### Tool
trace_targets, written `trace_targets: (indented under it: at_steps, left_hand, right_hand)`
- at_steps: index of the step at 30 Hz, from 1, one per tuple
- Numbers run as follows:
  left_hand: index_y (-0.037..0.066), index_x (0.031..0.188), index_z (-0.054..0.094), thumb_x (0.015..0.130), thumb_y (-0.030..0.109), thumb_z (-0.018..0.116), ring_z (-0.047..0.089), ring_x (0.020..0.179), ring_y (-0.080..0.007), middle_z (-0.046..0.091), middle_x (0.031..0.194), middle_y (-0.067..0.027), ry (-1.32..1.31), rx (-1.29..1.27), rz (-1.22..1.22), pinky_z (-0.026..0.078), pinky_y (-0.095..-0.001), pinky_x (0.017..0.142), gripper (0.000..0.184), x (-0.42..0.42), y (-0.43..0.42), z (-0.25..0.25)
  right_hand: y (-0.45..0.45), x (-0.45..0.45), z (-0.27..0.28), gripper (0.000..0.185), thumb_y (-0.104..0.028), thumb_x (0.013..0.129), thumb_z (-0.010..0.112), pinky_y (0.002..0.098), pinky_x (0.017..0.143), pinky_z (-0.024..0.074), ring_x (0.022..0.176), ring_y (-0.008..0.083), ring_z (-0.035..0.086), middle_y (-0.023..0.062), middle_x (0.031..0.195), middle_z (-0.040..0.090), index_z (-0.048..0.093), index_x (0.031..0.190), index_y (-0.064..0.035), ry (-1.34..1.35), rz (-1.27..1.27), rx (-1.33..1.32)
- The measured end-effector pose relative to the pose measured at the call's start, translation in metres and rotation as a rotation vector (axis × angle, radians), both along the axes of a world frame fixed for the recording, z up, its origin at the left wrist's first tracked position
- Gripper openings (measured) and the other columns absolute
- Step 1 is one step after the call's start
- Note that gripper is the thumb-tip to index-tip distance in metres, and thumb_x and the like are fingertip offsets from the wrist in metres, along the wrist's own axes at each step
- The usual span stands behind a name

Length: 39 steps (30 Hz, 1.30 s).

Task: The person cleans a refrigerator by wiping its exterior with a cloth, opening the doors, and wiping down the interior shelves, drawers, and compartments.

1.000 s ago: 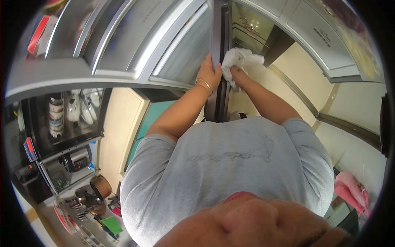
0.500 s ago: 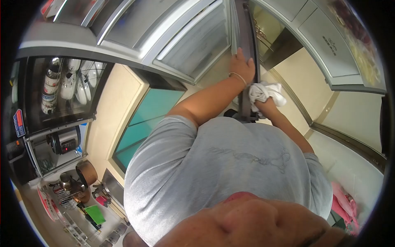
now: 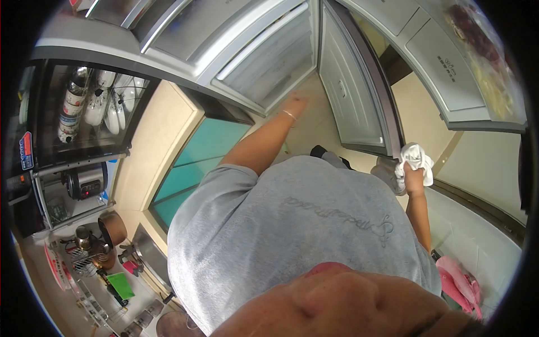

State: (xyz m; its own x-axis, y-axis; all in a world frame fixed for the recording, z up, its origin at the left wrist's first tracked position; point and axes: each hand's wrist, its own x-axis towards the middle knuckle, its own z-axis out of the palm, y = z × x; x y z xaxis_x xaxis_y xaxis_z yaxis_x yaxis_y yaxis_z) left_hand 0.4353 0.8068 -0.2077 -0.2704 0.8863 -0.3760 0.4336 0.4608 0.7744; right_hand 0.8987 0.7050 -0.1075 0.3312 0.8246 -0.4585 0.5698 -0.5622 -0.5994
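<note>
Slanting lengthwise, the open door [image 3: 355, 84] points toward the white cloth [image 3: 416, 155].

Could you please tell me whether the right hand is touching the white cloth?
Touching: the head view shows the right hand grasping the white cloth, which is bunched against it.

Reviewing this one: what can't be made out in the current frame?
All in the head view:
- Left hand: blurred, so its finger pose is unclear.
- Right hand: fingers largely hidden by the white cloth.
- Lower drawer: contents obscured by its cloudy front.
- Red-and-white item, top left: cut off by the picture's edge.
- Lettering on the grey panel, right: too small to read.
</note>
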Motion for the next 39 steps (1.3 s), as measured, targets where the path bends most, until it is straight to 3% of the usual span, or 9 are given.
trace_targets:
  at_steps: [4, 6, 9, 11, 13, 20, 24, 32, 39]
  left_hand:
    - [0.006, 0.112, 0.053, 0.090, 0.029, 0.056, 0.057, 0.073, -0.0181, 0.058, 0.086, -0.0076, -0.555, -0.125, 0.499, 0.047, -0.0361, 0.055, 0.032, -0.071, 0.003, 0.019]
    - [0.005, 0.108, 0.052, 0.090, 0.026, 0.055, 0.057, 0.073, -0.0193, 0.058, 0.089, -0.0079, -0.665, -0.116, 0.582, 0.048, -0.0363, 0.057, 0.027, -0.102, 0.015, 0.025]
    - [0.000, 0.107, 0.051, 0.089, 0.020, 0.053, 0.057, 0.076, -0.0235, 0.056, 0.093, -0.0112, -0.924, 0.033, 0.795, 0.050, -0.0361, 0.065, 0.026, -0.130, 0.044, 0.040]
    - [-0.002, 0.105, 0.048, 0.088, 0.014, 0.050, 0.057, 0.077, -0.0277, 0.053, 0.095, -0.0155, -1.012, 0.164, 0.929, 0.052, -0.0379, 0.072, 0.023, -0.142, 0.066, 0.049]
    - [-0.001, 0.099, 0.050, 0.086, 0.012, 0.052, 0.057, 0.077, -0.0272, 0.054, 0.089, -0.0133, -1.081, 0.170, 0.977, 0.051, -0.0412, 0.075, 0.019, -0.158, 0.092, 0.041]
    - [0.000, 0.097, 0.051, 0.084, 0.010, 0.054, 0.058, 0.079, -0.0259, 0.055, 0.086, -0.0112, -1.437, 0.323, 1.211, 0.051, -0.0436, 0.078, 0.017, -0.186, 0.157, -0.007]
    - [0.000, 0.101, 0.053, 0.087, 0.012, 0.057, 0.059, 0.082, -0.0232, 0.057, 0.088, -0.0099, -1.309, 0.390, 1.205, 0.053, -0.0389, 0.076, 0.019, -0.158, 0.146, 0.028]
    - [0.004, 0.108, 0.056, 0.092, 0.020, 0.061, 0.062, 0.083, -0.0197, 0.061, 0.093, -0.0073, -1.237, 0.446, 1.097, 0.054, -0.0334, 0.079, 0.024, -0.142, 0.136, -0.004]
    - [0.005, 0.111, 0.055, 0.092, 0.020, 0.060, 0.064, 0.088, -0.0198, 0.063, 0.093, -0.0080, -1.199, 0.449, 1.081, 0.056, -0.0324, 0.075, 0.025, -0.121, 0.113, -0.008]
  right_hand:
    - [0.010, 0.016, -0.032, 0.065, -0.028, 0.085, 0.063, 0.0334, 0.096, 0.0427, 0.113, 0.0263, 0.055, 0.0204, 0.124, 0.055, 0.041, 0.127, 0.0162, 0.154, -0.457, 0.161]
    - [0.022, 0.040, -0.049, 0.058, -0.031, 0.090, 0.059, 0.0334, 0.093, 0.0442, 0.109, 0.0231, 0.056, 0.0149, 0.122, 0.056, 0.043, 0.129, 0.0094, 0.549, -0.597, 0.158]
    - [0.042, 0.052, -0.054, 0.051, -0.032, 0.091, 0.059, 0.0330, 0.087, 0.0461, 0.102, 0.0211, 0.058, 0.0103, 0.117, 0.059, 0.048, 0.127, 0.0033, 0.210, -0.480, 0.315]
    - [0.051, 0.051, -0.041, 0.048, -0.029, 0.089, 0.062, 0.0332, 0.085, 0.0460, 0.101, 0.0217, 0.059, 0.0114, 0.116, 0.060, 0.053, 0.123, 0.0044, 0.000, -0.361, 0.418]
    - [0.058, 0.030, -0.003, 0.078, -0.039, 0.080, 0.067, 0.0389, 0.102, 0.0354, 0.121, 0.0426, 0.046, 0.0348, 0.126, 0.048, 0.041, 0.124, 0.0200, -0.278, -0.046, 0.087]
    - [0.070, 0.068, -0.022, 0.076, -0.039, 0.081, 0.066, 0.0395, 0.103, 0.0339, 0.119, 0.0457, 0.046, 0.0375, 0.122, 0.049, 0.041, 0.122, 0.0212, -0.320, -0.089, 0.172]
    - [0.079, 0.074, -0.013, 0.078, -0.038, 0.081, 0.065, 0.0394, 0.103, 0.0342, 0.120, 0.0453, 0.046, 0.0378, 0.124, 0.048, 0.038, 0.123, 0.0220, -0.321, -0.096, 0.053]
    - [0.095, 0.094, -0.004, 0.089, -0.037, 0.081, 0.066, 0.0352, 0.108, 0.0294, 0.128, 0.0422, 0.039, 0.0387, 0.130, 0.042, 0.025, 0.131, 0.0246, -0.375, 0.103, 0.043]
    - [0.108, 0.104, 0.005, 0.098, -0.033, 0.079, 0.069, 0.0326, 0.110, 0.0249, 0.134, 0.0338, 0.032, 0.0306, 0.142, 0.033, 0.013, 0.137, 0.0218, -0.025, 0.038, 0.068]
